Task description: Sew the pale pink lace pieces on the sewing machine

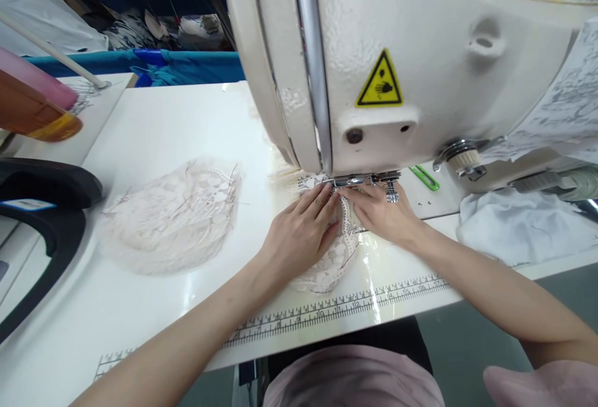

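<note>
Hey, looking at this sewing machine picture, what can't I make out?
All in the head view:
- Lace under the fingers: covered by the left hand and right hand.
- Needle tip: not visible around the metal foot and fingers.
- Writing on the paper: blurred, cut off by the right edge.
- Black object: cut off by the left edge.
- Ruler: partly behind the left forearm.

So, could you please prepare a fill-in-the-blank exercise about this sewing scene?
The triangular warning sticker on the white sewing machine is black and ___.
The left hand and right hand both touch cream ___ fabric.
Another cream piece lies to the left hand's ___.

Missing words: yellow; lace; left.
</note>
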{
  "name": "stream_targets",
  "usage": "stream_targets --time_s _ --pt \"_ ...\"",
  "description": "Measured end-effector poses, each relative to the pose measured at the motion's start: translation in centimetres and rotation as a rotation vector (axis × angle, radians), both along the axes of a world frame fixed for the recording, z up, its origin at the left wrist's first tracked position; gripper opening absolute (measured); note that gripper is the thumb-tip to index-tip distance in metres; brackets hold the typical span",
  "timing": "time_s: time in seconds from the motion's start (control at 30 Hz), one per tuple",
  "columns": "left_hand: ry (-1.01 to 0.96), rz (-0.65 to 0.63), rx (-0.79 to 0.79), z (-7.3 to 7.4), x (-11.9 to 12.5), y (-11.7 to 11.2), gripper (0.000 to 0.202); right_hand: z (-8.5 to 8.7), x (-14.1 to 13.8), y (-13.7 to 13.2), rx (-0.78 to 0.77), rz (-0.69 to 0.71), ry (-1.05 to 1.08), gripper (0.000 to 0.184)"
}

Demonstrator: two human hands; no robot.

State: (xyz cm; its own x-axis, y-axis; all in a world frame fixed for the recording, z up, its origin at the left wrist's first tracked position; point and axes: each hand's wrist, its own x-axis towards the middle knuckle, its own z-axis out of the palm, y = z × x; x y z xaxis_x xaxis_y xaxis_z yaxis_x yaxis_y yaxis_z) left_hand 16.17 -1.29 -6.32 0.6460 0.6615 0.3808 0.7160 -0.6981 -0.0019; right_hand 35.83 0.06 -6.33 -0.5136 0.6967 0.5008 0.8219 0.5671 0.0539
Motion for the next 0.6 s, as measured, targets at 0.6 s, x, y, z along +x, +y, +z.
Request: stream_targets --time_s 0.6 --pt "0.154 -0.518 0.226 4.5 -0.8 -3.3 0.002 0.2 1.3 0.6 0.029 0.508 0.058 0.026"
